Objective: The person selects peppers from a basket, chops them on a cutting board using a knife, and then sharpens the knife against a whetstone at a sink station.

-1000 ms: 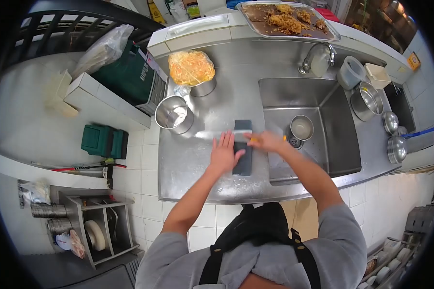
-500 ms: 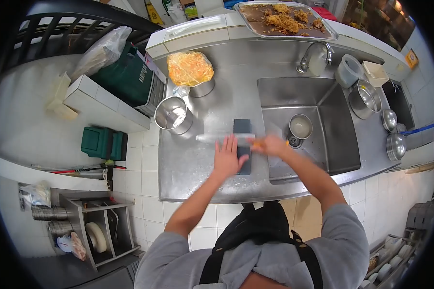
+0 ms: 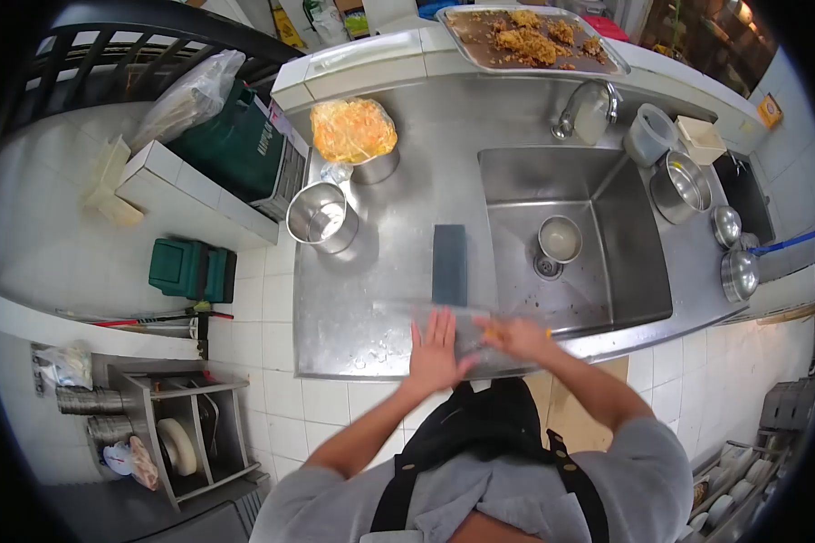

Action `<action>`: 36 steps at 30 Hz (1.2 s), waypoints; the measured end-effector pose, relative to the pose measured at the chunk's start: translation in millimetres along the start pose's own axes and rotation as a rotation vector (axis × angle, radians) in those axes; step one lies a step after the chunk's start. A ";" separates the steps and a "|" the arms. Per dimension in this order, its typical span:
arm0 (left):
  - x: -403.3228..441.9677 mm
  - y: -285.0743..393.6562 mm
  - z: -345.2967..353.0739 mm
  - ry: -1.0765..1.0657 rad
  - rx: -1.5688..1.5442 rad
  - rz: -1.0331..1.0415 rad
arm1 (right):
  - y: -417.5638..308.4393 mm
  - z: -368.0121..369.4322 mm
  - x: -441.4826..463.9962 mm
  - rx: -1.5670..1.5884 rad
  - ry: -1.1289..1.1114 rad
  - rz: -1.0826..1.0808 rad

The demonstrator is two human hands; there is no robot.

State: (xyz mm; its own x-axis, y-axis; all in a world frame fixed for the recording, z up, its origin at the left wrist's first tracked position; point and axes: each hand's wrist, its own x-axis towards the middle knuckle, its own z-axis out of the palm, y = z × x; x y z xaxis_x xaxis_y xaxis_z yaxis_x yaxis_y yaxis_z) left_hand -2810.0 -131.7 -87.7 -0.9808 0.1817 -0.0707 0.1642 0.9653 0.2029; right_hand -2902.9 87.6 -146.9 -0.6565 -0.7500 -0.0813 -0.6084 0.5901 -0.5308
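A dark grey sharpening stone (image 3: pixel 449 264) lies lengthwise on the steel counter, left of the sink. Across its near end is a knife (image 3: pixel 407 310), its blade smeared by motion and pointing left. My right hand (image 3: pixel 520 338) is closed around the knife's orange-yellow handle, near the counter's front edge. Flat on the blade, my left hand (image 3: pixel 436 351) has its fingers stretched forward and its thumb out to the right. Part of the blade is hidden under those fingers.
Right of the stone is a sink (image 3: pixel 643 244) with a small metal bowl (image 3: pixel 560 239) inside. An open steel pot (image 3: pixel 322 217) stands left, near a bag of orange-and-white food (image 3: pixel 353 129) on another pot. Behind, a tray (image 3: pixel 598 66) of fried food rests on the ledge.
Both hands and the knife have slid toward my body, from the stone's middle to its near end. More of the stone's far part now shows.
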 end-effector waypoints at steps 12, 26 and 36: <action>5.1 15.8 7.5 -0.002 -0.055 0.033 | 2.7 4.1 -23.4 -0.061 0.249 -0.057; 14.5 41.6 15.3 -0.051 -0.035 0.081 | 14.1 -30.5 -28.8 -0.221 0.216 -0.051; 5.3 89.2 31.9 0.046 0.140 0.029 | 42.2 -57.0 -33.1 -0.160 -0.072 0.147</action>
State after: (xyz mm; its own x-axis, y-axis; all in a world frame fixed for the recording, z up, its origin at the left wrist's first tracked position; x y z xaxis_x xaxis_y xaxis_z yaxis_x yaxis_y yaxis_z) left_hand -2797.2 -38.6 -101.2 -0.9787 0.2041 -0.0215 0.2023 0.9771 0.0656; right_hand -2932.2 154.4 -118.5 -0.7130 -0.6687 -0.2106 -0.5756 0.7299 -0.3687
